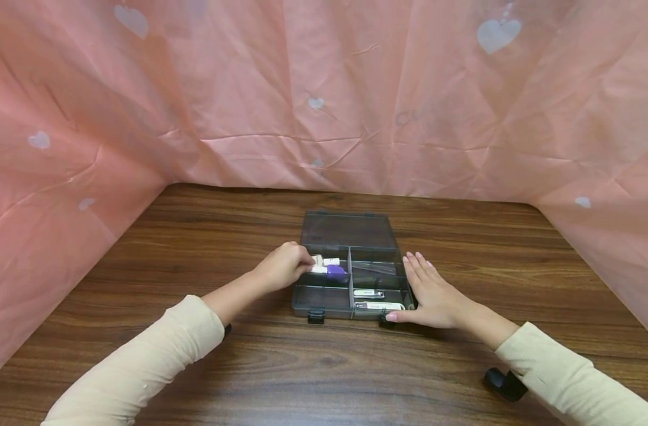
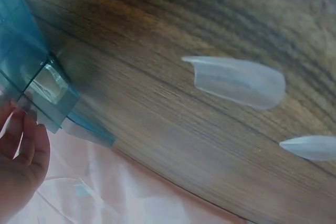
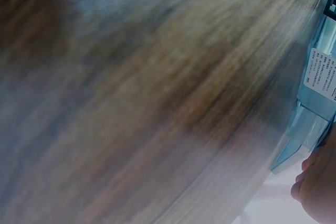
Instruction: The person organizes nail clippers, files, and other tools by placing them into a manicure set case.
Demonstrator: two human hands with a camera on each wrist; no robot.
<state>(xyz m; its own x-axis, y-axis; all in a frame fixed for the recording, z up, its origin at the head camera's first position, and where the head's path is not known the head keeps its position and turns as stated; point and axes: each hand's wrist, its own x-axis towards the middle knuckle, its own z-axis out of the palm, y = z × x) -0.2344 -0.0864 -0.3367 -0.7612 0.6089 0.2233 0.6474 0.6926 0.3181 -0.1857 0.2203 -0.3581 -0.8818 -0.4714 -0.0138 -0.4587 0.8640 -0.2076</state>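
A translucent dark organizer box (image 1: 324,296) lies on the table with its lid (image 1: 347,229) swung back. My left hand (image 1: 284,266) reaches into its rear left compartment, fingers bent at small white pieces (image 1: 331,261) and a purple-and-white item (image 1: 336,270). In the left wrist view the left hand (image 2: 23,156) has its fingertips close together; whether they pinch a piece is unclear. My right hand (image 1: 435,296) rests along the box's right side, fingers extended, thumb at the front edge. Two nail clippers (image 1: 368,293) lie front right; thin clear strips (image 1: 374,268) lie behind them.
Translucent nail-tip-shaped pieces (image 2: 239,82) appear over the wood in the left wrist view. A printed label (image 3: 321,74) shows on the box in the right wrist view. Pink curtains (image 1: 345,118) with white hearts surround the wooden table (image 1: 324,373) at the back and sides.
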